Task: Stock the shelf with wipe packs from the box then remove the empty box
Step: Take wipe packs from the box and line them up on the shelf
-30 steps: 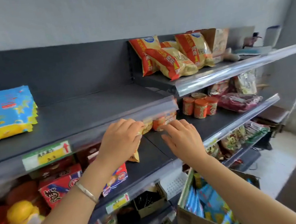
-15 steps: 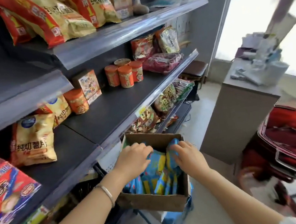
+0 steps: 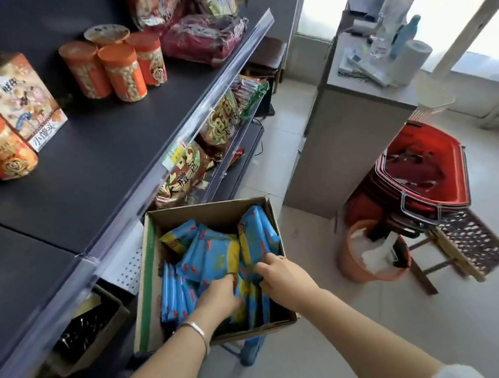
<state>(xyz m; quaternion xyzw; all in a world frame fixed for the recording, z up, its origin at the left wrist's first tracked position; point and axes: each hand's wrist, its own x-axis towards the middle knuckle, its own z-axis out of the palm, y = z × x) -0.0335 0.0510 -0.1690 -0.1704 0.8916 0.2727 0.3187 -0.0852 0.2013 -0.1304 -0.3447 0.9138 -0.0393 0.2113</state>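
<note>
An open cardboard box (image 3: 146, 284) sits low beside the shelving on a blue stand, holding several blue and yellow wipe packs (image 3: 215, 253), some upright and some leaning. My left hand (image 3: 219, 296) is down among the packs near the box's middle, fingers closing around a bunch of them. My right hand (image 3: 281, 275) presses in from the right, fingers curled on the same bunch. A silver bracelet circles my left wrist. The fingertips are hidden between the packs.
A dark shelf (image 3: 96, 164) at the left carries orange snack jars (image 3: 121, 72) and a carton. Lower shelves hold snack bags. A grey counter (image 3: 358, 130), stacked red baskets (image 3: 421, 179), an orange bin (image 3: 368, 255) and a wooden stool stand to the right.
My view has swung from the upper shelf down to the box. Both hands came down from the shelf edge into the box and have closed around wipe packs.
</note>
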